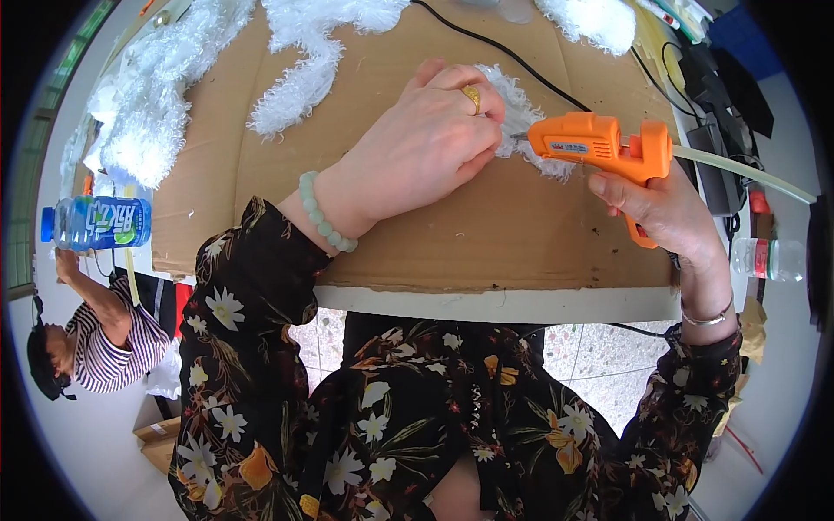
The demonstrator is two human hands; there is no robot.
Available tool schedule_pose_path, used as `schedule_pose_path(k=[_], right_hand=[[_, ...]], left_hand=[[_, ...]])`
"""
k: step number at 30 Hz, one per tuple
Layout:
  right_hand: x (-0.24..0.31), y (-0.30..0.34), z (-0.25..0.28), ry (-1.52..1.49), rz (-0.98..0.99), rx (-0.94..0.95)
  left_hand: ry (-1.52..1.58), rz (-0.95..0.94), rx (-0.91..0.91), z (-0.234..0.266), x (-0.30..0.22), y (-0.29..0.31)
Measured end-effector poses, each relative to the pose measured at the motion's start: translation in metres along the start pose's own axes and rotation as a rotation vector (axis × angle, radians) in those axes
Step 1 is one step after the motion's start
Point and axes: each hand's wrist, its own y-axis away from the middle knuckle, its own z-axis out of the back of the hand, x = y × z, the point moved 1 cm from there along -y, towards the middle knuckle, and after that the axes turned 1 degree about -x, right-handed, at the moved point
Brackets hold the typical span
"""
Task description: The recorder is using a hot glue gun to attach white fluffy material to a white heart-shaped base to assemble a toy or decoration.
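Note:
My right hand (673,213) grips the handle of an orange hot glue gun (578,135), its nozzle pointing left. A long pale glue stick (743,167) sticks out of the gun's back. A small white fluffy piece (519,108) lies under the nozzle, partly hidden by my left hand (426,139). The fingers of that hand are curled together on the piece's left edge, and their tips are hidden from view. The nozzle tip is close to these fingers, at the white fluff; whether it touches is hard to see.
Brown cardboard (400,247) covers the table. More white fluffy pieces lie at the far left (156,104), far middle (304,78) and far right (595,22). A black cable (512,56) crosses the cardboard. Bottles stand left (104,223) and right (773,260). Another person (113,339) is at left.

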Motion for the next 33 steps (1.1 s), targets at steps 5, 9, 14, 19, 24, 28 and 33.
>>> schedule_pose_path(k=[5, 9, 14, 19, 24, 28, 33], right_hand=[[0.006, 0.000, -0.005, 0.085, -0.087, -0.058], [0.000, 0.001, -0.008, 0.076, -0.066, -0.060], [0.004, 0.000, -0.009, 0.144, -0.112, -0.079], [0.007, 0.000, -0.011, 0.190, -0.114, -0.062], [0.014, -0.001, -0.015, 0.243, -0.104, -0.073], [0.012, -0.002, -0.013, 0.247, -0.077, -0.058], [0.011, -0.006, -0.013, 0.201, -0.073, -0.044]], left_hand=[[-0.008, 0.006, -0.015, -0.002, 0.004, 0.004], [-0.021, -0.005, -0.014, -0.001, 0.004, 0.004], [-0.039, 0.016, -0.025, 0.007, 0.003, 0.004], [-0.129, 0.120, 0.066, 0.016, 0.003, 0.004], [-0.120, 0.132, 0.064, 0.013, 0.002, 0.004], [-0.111, 0.137, 0.029, 0.013, 0.003, 0.002], [-0.093, 0.131, 0.086, 0.010, 0.005, 0.000]])
